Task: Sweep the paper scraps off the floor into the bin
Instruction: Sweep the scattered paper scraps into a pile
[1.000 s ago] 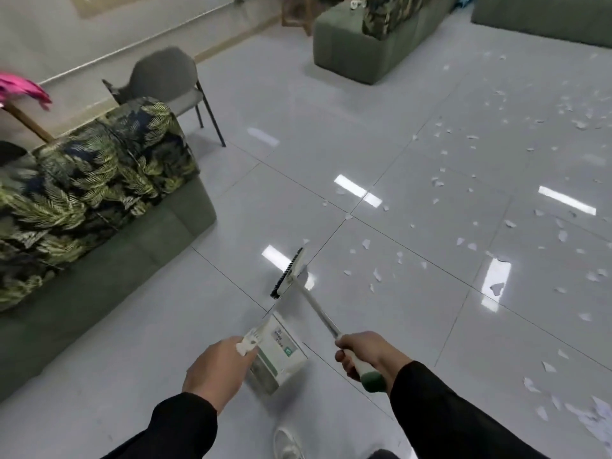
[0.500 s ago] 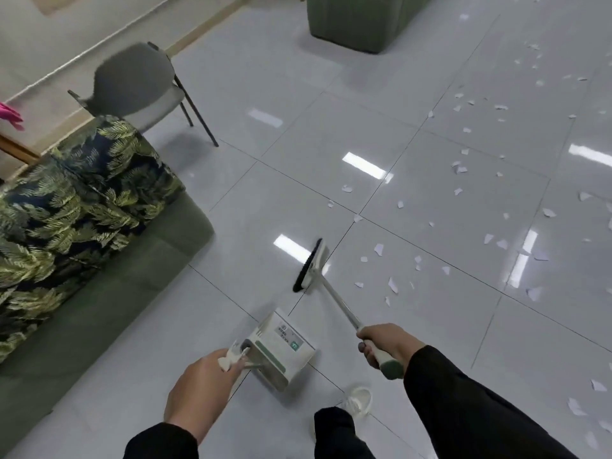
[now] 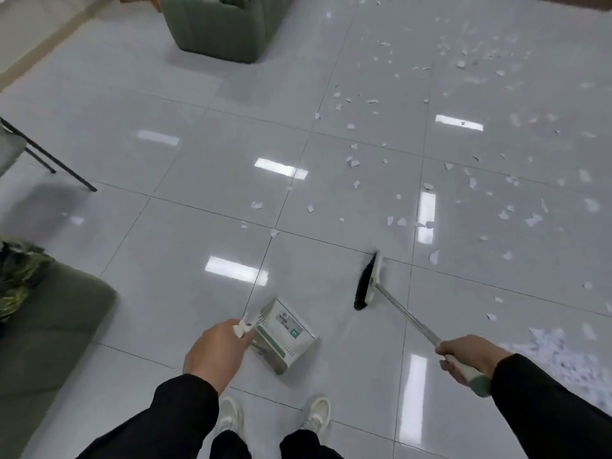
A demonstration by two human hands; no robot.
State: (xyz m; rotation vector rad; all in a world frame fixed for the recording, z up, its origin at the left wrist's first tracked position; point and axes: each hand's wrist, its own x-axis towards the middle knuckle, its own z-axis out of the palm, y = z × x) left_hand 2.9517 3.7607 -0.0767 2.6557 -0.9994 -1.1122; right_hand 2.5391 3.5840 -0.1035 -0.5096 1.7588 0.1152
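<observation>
left hand [image 3: 217, 351] holds the dustpan [image 3: 284, 336] low and near; right hand [image 3: 470, 354] holds the broom [image 3: 367, 283], bristles down, likely to draw far paper scraps [image 3: 352, 160] in.

Your working surface is a glossy pale tiled floor [image 3: 198, 77], its thin dark grout lines forming a grid and bright ceiling lights mirrored in it. White paper scraps [image 3: 352, 162] lie scattered across the tiles ahead of you and to your right, thickest toward the far right; a denser heap [image 3: 556, 352] sits near your right side. The broom head [image 3: 367, 283] rests with its dark bristles on the floor, just short of the nearest scraps. A green sofa [image 3: 218, 31] stands at the far end, and your two pale shoes [image 3: 318, 414] are planted on the near tiles.
</observation>
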